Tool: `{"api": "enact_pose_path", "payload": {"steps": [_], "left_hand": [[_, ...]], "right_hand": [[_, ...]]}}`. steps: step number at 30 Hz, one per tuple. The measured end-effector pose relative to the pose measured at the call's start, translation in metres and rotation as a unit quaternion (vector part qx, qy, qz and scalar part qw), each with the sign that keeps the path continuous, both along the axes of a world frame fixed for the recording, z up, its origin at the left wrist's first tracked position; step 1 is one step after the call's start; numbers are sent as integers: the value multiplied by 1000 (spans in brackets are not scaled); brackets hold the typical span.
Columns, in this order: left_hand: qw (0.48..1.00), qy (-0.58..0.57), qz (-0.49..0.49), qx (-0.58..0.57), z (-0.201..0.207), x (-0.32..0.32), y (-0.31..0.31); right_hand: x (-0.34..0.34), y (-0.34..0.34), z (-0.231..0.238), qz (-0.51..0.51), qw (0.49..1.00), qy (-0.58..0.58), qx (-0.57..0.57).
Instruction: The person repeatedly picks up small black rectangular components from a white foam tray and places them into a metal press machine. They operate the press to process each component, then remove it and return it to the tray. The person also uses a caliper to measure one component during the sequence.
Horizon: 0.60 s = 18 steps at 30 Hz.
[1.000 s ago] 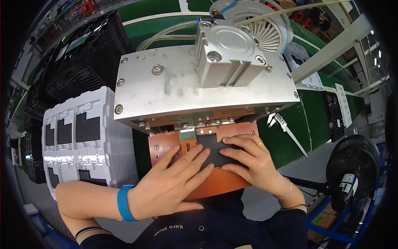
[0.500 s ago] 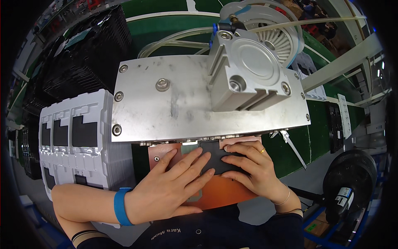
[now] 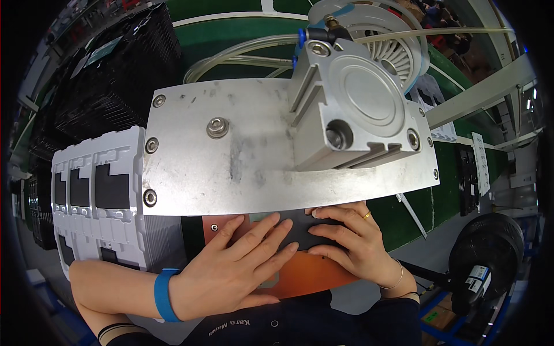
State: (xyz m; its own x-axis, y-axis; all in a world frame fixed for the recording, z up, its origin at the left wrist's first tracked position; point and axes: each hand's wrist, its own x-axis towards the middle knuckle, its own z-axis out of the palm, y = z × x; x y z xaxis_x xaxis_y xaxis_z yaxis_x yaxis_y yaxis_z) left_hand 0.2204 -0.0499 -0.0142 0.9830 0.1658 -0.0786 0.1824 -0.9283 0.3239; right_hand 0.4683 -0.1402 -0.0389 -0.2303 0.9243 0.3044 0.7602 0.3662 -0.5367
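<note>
A flat dark grey piece lies on an orange-copper plate, its far end hidden beneath the overhanging metal block. My left hand is stretched out, fingers apart, with its fingertips at the left side of the grey piece. From the right, my right hand rests spread, bent fingertips on the same piece; all its fingertips lie on top. A pale greenish patch shows beside the grey piece. Above the hands is the silver metal block with a square air cylinder bolted on.
On the left stand a stack of white trays holding dark pieces and stacked black trays. Clear hoses run behind the block. A white reel stands farther back. At the right are a metal caliper-like tool and a black fan.
The metal block and cylinder sit lower and larger in the picture, covering more of the grey piece's far end. Both hands keep nearly the same pose on it.
</note>
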Motion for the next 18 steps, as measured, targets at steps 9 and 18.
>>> {"api": "enact_pose_path", "payload": {"steps": [9, 18], "left_hand": [[1000, 1, 5, -14, 0, -1, -2], [999, -47, 1, -18, -5, -2, 0]], "right_hand": [[-1, 0, 2, -3, 1000, 5, -9], [0, 4, 9, 19, 998, 7, -56]]}}
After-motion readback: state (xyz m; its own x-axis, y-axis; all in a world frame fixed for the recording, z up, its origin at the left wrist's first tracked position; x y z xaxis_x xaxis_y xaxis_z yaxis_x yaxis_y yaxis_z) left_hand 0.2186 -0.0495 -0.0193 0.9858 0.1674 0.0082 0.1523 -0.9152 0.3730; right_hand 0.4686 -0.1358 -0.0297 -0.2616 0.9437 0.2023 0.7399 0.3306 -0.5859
